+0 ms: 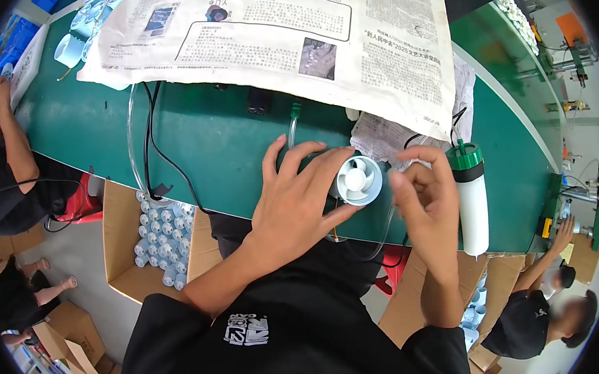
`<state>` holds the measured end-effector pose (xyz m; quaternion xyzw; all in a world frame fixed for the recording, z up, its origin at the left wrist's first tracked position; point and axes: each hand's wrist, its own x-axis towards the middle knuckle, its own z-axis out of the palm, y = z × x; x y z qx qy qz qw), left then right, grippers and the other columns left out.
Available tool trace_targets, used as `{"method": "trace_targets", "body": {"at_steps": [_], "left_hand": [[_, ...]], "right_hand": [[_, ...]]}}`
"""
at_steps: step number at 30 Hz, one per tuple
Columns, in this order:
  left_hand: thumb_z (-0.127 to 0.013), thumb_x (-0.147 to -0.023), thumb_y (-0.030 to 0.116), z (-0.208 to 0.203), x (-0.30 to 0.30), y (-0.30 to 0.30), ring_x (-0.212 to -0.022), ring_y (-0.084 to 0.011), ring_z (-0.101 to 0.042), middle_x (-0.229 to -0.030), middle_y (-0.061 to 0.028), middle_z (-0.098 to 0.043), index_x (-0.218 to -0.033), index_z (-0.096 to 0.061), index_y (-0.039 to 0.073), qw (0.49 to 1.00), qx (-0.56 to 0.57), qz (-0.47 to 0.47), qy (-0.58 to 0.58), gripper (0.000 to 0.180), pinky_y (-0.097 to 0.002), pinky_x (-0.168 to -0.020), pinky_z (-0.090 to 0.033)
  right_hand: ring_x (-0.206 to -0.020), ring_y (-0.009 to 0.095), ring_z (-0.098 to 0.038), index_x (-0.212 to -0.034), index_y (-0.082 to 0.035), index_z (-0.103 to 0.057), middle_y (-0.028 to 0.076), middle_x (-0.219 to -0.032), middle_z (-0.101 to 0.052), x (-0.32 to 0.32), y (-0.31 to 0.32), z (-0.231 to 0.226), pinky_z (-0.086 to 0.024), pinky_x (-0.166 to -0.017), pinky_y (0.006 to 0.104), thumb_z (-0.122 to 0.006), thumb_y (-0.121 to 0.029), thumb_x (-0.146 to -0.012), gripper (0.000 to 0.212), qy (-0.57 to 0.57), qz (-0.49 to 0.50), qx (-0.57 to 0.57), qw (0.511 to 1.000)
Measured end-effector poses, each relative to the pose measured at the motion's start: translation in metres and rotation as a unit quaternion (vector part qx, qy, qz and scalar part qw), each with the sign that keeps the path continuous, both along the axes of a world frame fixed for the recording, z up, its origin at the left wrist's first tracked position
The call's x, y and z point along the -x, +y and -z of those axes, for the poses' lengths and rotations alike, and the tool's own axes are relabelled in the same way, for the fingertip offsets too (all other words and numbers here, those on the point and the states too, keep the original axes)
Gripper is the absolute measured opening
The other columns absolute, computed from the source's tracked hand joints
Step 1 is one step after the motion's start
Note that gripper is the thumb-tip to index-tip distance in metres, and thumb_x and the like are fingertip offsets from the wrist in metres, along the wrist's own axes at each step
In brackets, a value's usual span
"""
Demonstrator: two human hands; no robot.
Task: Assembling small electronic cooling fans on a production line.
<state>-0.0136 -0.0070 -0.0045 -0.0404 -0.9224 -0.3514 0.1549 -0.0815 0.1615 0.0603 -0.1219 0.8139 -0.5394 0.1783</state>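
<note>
My left hand (297,201) is closed around a small round fan (357,180), a pale blue ring with a white bladed impeller. The fan faces up, above the near part of the green table (226,143). Just right of it, my right hand (427,205) is raised with bent fingers. Its thumb and index finger are apart, and nothing shows between them. Close beside that hand, a white dispensing syringe (473,208) with a green cap and black collar points its tip downward. A thin clear tube (389,225) hangs below the fan.
Newspaper sheets (252,36) cover the table's far part. Black cables (163,148) and a clear hose (132,137) cross its left side. Cardboard boxes (125,250) with several pale blue parts (166,239) stand below the edge. Co-workers sit at left (17,174) and right (521,324).
</note>
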Motion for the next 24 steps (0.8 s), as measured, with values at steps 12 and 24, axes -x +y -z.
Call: {"method": "trace_targets", "body": {"at_steps": [12,24], "left_hand": [[-0.082,-0.07,0.028,-0.001,0.0,0.003,-0.118,-0.0253,-0.051,-0.121,-0.0025,-0.062,-0.127,-0.055,0.009,1.0,-0.002,-0.006,-0.015,0.066,-0.0549,-0.11,-0.025],[-0.08,-0.072,0.027,-0.002,-0.001,-0.004,-0.118,-0.0266,-0.05,-0.122,-0.0056,-0.059,-0.119,-0.061,0.017,1.0,0.015,0.003,0.003,0.052,-0.0558,-0.108,-0.026]], "right_hand": [[-0.043,0.025,-0.043,-0.058,-0.002,-0.048,0.01,-0.051,-0.042,0.011,-0.014,-0.009,-0.029,-0.042,0.0373,-0.065,-0.003,-0.087,0.034,0.365,-0.113,-0.068,0.922],[-0.047,0.01,-0.029,-0.055,-0.005,-0.039,0.0,-0.05,-0.036,0.002,0.072,0.082,-0.019,-0.046,0.0294,-0.048,-0.019,-0.103,0.05,0.451,0.131,-0.046,0.882]]}}
